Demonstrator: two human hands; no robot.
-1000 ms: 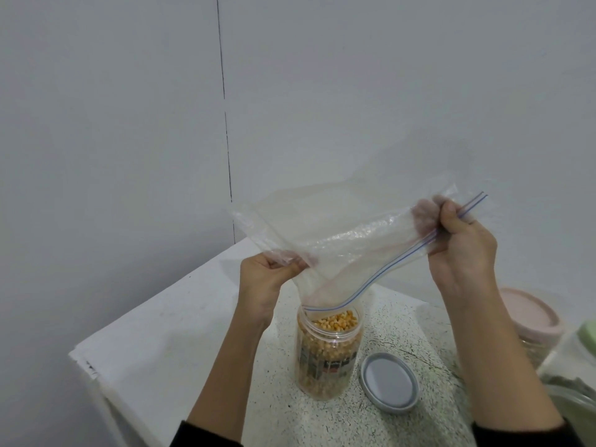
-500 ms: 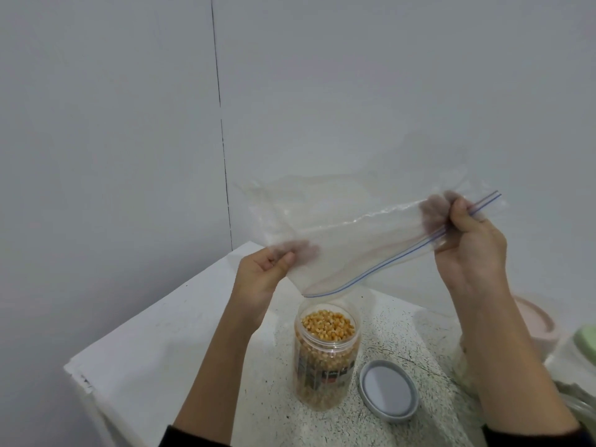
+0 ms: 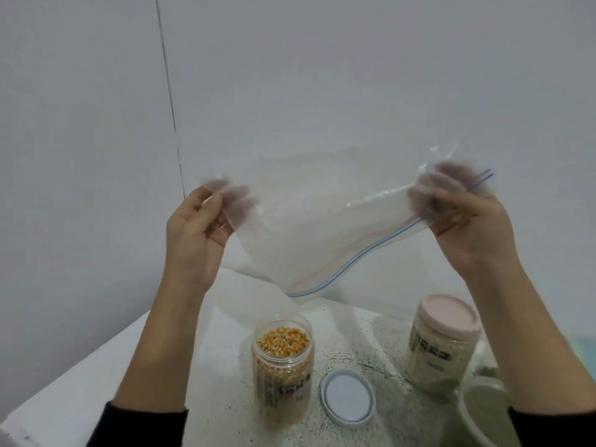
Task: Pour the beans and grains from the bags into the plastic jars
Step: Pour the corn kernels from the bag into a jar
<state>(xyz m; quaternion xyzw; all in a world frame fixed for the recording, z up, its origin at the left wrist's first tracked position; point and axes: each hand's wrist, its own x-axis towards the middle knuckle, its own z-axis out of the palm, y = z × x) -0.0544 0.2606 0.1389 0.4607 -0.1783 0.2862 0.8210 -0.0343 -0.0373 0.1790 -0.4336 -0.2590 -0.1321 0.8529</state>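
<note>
You are standing over a white speckled table (image 3: pixel 96 382). You are holding a clear zip bag (image 3: pixel 322 227), emptied, stretched in the air above the open jar of yellow kernels (image 3: pixel 283 366); your left hand (image 3: pixel 196 230) is pinching its bottom corner, your right hand (image 3: pixel 467 221) is gripping the zipper end. A pink-lidded jar (image 3: pixel 442 343) is standing at right, a grey lid (image 3: pixel 348 398) lying between the jars.

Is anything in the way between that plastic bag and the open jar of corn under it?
Nothing visible. The bag hangs in the air above the open jar, whose mouth is uncovered; its lid lies on the table beside it.
</note>
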